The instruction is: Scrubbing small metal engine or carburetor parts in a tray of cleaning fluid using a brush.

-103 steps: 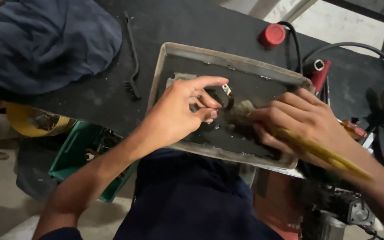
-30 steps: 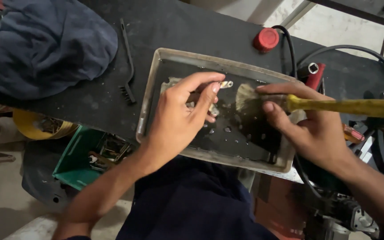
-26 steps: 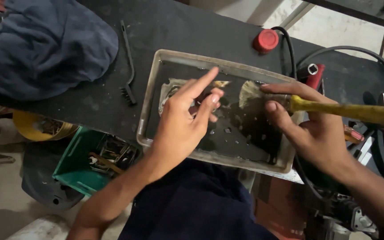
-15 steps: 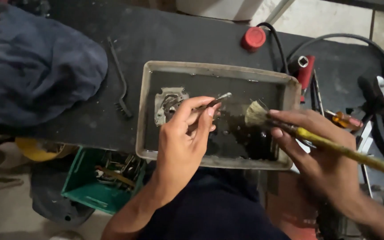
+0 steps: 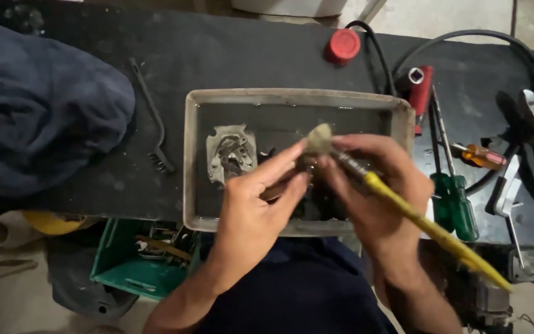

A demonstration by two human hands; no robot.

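A yellow-handled brush (frayed bristles) is gripped by the right hand; a small dark part, mostly hidden, is pinched in the left hand over the grimy rectangular metal tray.

Both bare forearms are seen rising from the lower edge of the frame toward its centre. The left hand is held palm down, its fingers stretched up and to the right, pinched together at the tips. The right hand is curled just to the right of it, fingers bent leftward in a closed grip, thumb pressed in. The fingertips of both hands are brought close together near mid-frame.
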